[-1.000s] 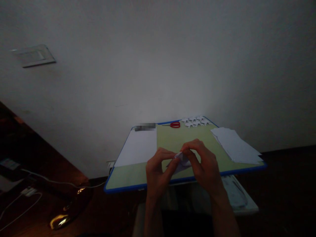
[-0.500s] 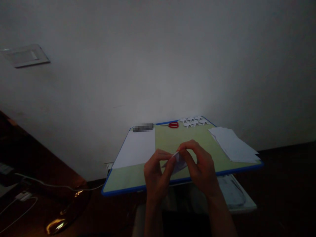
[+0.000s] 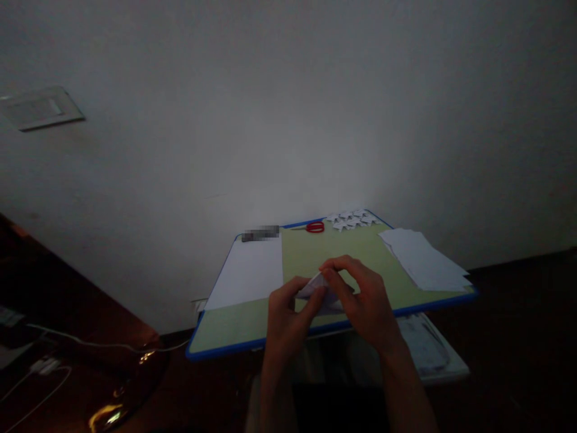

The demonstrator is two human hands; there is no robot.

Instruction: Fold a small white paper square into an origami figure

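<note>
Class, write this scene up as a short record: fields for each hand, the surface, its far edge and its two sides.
Left hand: pinching a folded white paper piece
Right hand: fingertips at that piece's top
Surface: blue-rimmed pale green tabletop
Far edge: red-handled scissors; small pointed white paper shapes
Left side: flat white sheet
Right side: loose stack of white paper

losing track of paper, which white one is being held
The folded white paper, pinched by left hand and right hand; the flat white sheet, fanned white sheets and small white paper shapes lie on the green tabletop.
</note>
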